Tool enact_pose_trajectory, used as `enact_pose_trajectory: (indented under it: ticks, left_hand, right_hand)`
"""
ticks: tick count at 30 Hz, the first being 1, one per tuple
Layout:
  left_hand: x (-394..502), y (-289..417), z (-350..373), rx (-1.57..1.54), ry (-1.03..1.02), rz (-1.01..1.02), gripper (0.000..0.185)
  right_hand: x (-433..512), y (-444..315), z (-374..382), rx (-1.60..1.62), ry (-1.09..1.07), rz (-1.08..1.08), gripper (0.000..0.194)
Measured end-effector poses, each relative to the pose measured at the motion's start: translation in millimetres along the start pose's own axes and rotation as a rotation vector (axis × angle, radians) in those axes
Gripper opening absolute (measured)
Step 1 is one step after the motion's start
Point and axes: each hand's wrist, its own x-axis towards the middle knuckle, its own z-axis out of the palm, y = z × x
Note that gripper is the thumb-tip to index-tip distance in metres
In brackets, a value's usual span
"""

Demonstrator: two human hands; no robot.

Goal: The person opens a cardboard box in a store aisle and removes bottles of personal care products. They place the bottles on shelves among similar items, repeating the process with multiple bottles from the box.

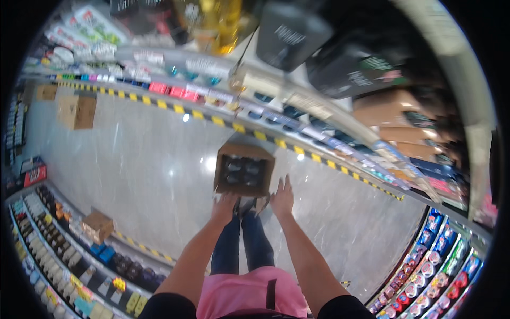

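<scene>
An open-topped cardboard box (pixel 218 169) is before me, above the grey floor near my shoes. Inside it are several dark, round-topped items (pixel 241 172); what they are is not clear. My left hand (pixel 225 207) is at the box's near left edge, fingers pointing forward; whether it touches or grips the cardboard cannot be made out. Beside the near right corner, my right hand (pixel 283 197) is spread and holds nothing, with a small gap to the box. Both forearms reach forward over a pink apron (pixel 251 293).
Blurred retail shelving (pixel 279 85) runs across the front, edged by yellow-black floor tape (pixel 219 121). Cardboard cartons (pixel 77 111) stand at far left. One more carton (pixel 97 226) is by the left shelves (pixel 75 259). Packaged goods fill the right shelves (pixel 426 267).
</scene>
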Motion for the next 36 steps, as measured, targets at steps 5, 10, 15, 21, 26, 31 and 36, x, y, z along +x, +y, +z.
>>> enact_pose_trajectory:
  ticks: [5,10,15,21,26,31,36]
  left_hand:
    - [-64,-10,-10,-0.194,-0.238,-0.238,0.071]
    - [-101,-39,-37,-0.281,-0.039,-0.050,0.037]
    - [-124,-66,-106,-0.227,0.008,0.037,0.029]
    - [-162,-77,-150,-0.259,0.133,0.075,0.033]
    - [-176,-37,-179,-0.402,0.213,0.116,0.032]
    - [-180,-39,-179,-0.982,0.269,-0.159,0.027]
    - [-162,-10,-169,-1.377,0.321,-0.188,0.033]
  right_hand:
    - [-67,10,-60,0.137,0.082,0.004,0.032]
    - [-127,-10,-242,0.374,0.577,-0.106,0.022]
    - [-237,-61,-473,0.604,1.078,-0.247,0.016]
    - [-311,-103,-655,0.645,1.266,-0.455,0.022]
    - [-292,-100,-807,0.456,1.511,-0.570,0.040]
    - [-229,-145,-907,0.329,1.566,-0.445,0.060]
    - [-213,-135,-948,0.218,1.416,-0.198,0.054]
